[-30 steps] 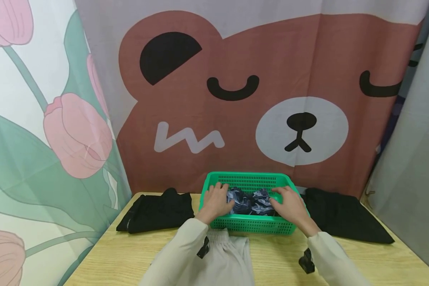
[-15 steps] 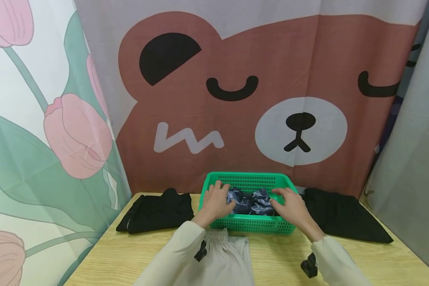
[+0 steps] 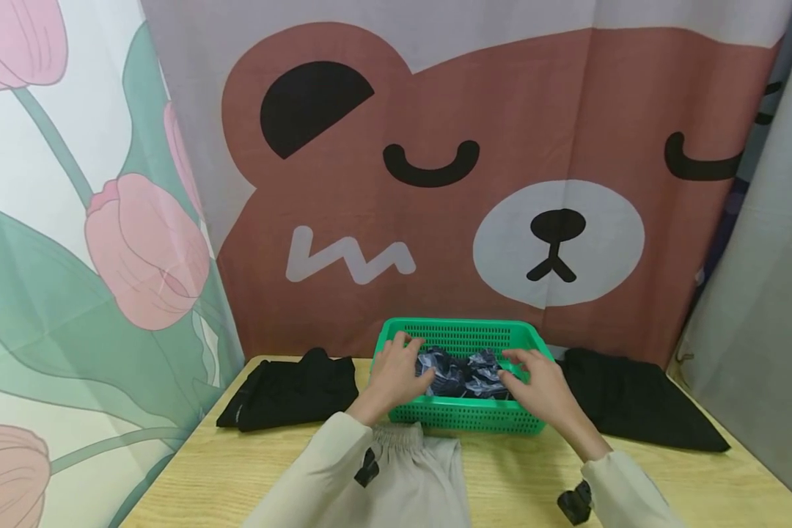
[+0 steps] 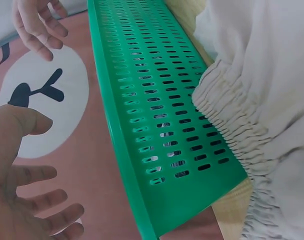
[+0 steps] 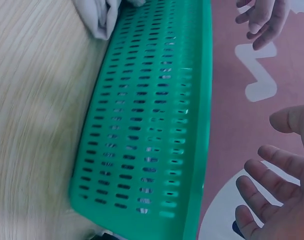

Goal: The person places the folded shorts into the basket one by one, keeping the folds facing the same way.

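At left, first of two folded black cloths point(image 3: 293, 394). Next, left hand point(image 3: 396, 370), fingers spread apart, over the left end of one rectangular green perforated plastic basket point(image 3: 465, 416). Nearer, one light-grey gathered garment point(image 3: 412, 477), cut off below, partly hidden by the left sleeve point(image 3: 310, 473). Inside the basket, two crumpled dark-blue streaked fabric clumps point(image 3: 447, 375), undersides hidden. Over the right end, right hand point(image 3: 543, 383), fingers apart; contact with the clumps hard to tell. At right, second black cloth point(image 3: 636, 403). Compared with a second ago, right sleeve point(image 3: 623, 488) slightly nearer and farther right.
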Available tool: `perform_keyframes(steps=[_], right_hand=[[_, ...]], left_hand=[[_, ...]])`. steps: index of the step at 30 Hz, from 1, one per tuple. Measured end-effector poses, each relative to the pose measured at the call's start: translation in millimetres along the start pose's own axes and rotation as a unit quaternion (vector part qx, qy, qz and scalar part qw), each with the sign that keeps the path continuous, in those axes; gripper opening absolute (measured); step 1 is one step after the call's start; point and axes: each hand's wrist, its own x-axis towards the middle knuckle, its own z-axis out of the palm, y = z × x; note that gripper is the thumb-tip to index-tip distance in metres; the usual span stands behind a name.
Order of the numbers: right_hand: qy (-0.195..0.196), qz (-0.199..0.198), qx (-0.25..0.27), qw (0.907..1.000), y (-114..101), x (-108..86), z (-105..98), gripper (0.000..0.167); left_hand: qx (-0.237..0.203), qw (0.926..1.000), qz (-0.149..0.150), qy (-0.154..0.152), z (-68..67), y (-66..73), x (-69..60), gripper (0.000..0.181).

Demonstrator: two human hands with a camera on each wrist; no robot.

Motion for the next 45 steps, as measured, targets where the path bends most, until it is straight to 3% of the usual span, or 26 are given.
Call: perform_keyframes(steps=[8, 13, 19, 29, 45], right_hand=[[0.005, 0.000, 0.022, 0.9997, -9.2, -6.4, -0.9, 0.041], [0.010, -0.006, 0.037, 0.9992, -14.6, -10.1, -1.7, 0.041], [0.013, -0.003, 0.059, 0.9982, -21.9, -15.6, -3.8, 0.045], [0.010, 0.024, 0.093, 0.9953, -34.1, -23.9, -9.7, 0.044], [-0.018, 0.070, 0.182, 0.9807, -42.3, -39.2, -15.2, 0.042]], left_hand=[[-0.030, 0.9993, 0.015, 0.015, -6.9, -1.0, -5.9, 0.051], [-0.073, 0.9969, 0.026, 0.012, -16.1, -0.6, -10.7, 0.050], [-0.141, 0.9897, 0.023, 0.010, -23.4, -3.9, -15.8, 0.048], [-0.214, 0.9766, 0.016, 0.020, -34.9, -7.2, -29.9, 0.046], [-0.247, 0.9636, 0.027, 0.099, -40.4, -26.7, -45.8, 0.034]])
